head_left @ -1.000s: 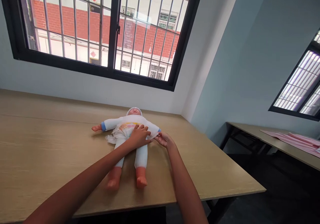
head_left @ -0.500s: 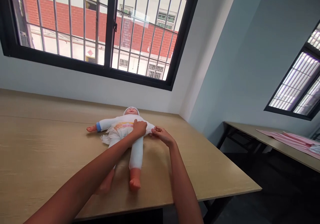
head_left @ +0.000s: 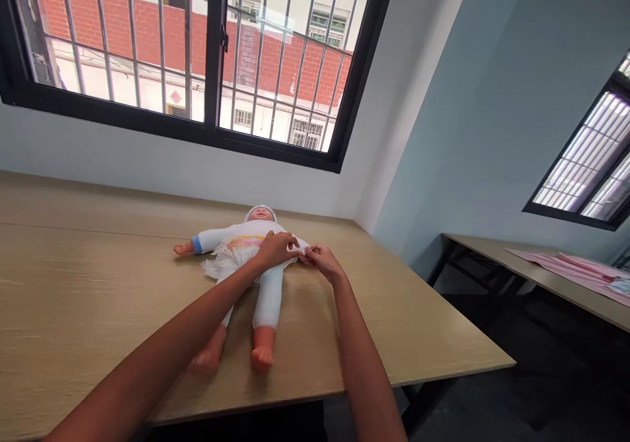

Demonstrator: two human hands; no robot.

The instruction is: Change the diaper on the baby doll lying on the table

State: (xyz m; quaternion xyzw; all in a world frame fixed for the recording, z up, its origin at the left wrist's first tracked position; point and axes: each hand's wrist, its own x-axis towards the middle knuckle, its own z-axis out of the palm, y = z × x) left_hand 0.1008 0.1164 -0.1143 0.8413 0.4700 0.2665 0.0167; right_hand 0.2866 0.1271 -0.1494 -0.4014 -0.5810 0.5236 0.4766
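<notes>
A baby doll (head_left: 268, 297) in white clothes and a white cap lies on its back on the wooden table (head_left: 123, 284), head towards the window. Its sleeve at the left ends in a blue cuff (head_left: 197, 243). My left hand (head_left: 276, 248) reaches across the doll's body, thumb and fingers curved together at the white sleeve (head_left: 301, 245) on the right. At the end of that same sleeve, my right hand (head_left: 322, 259) pinches the fabric between thumb and fingers. The doll's hand on this side is mostly hidden by my fingers.
Behind the table is a wall with a barred window (head_left: 211, 54). The table's right corner points towards a dark floor. A second table (head_left: 472, 251) stands at the right, with pink striped cloth (head_left: 566, 268) on it.
My left hand has moved right from the doll's middle to the sleeve, its fingers reaching out. My right hand stays at the sleeve's end, its fingers more curled. The camera view has shifted slightly.
</notes>
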